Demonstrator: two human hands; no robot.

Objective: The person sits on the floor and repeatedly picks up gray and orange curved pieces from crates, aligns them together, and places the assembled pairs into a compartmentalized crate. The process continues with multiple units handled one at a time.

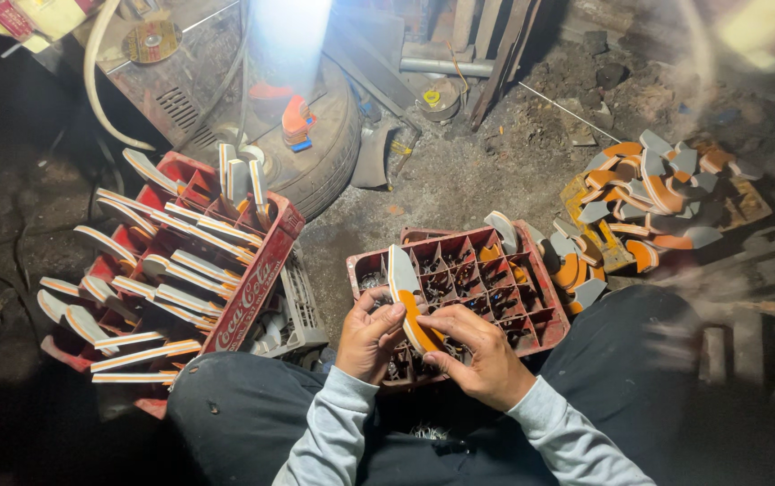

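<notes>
Nearest: two grey-sleeved forearms angle inward over dark-trousered knees. Left hand [368, 337], fingers curled, grips the near left edge of a shoe sole [408, 301], grey and white with an orange face. Right hand [477, 353] is closed on its lower right edge, thumb across the orange. The sole stands tilted above the near rim of a red divided crate [545, 333]. Left: second red crate [257, 279] packed with upright soles. Beyond: bare dirt floor [459, 175]; heap of soles [657, 193] at far right; tyre [329, 148] behind.

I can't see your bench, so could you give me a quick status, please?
Both hands, left hand and right hand, grip one grey-and-orange sole. Over red crate. Nothing in the way.
</notes>
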